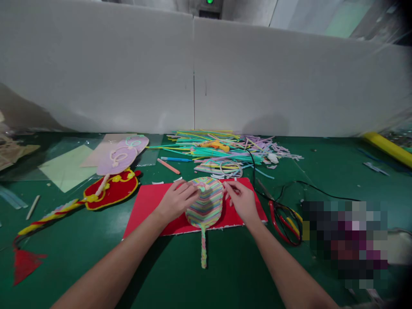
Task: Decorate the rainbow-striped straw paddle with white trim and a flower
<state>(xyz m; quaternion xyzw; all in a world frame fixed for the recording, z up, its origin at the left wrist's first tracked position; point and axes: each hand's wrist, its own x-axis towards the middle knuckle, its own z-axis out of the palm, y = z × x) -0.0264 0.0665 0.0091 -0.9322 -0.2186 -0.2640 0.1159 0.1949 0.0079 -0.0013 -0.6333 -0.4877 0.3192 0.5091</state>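
Observation:
A round hand fan (209, 210) in wavy pastel stripes lies on a red board (144, 206), its wrapped handle (204, 249) pointing towards me. My left hand (177, 199) is over the fan's upper left edge with its fingers bent together. By its fingertips, on the fan's top, sits a small pink and mint ornament (203, 187); whether the fingers grip it is hard to make out. At the upper right edge of the fan is my right hand (241, 199), thumb and fingers curled in a pinch. What lies between them is too small to tell.
Pastel chenille stems (222, 150) are heaped at the back with an orange glue gun (215, 146). Left lie a lilac fan (124, 154) and a red, yellow-edged fan (111, 189). Red-handled pliers (283, 223) and a black cable (325, 184) are on the right.

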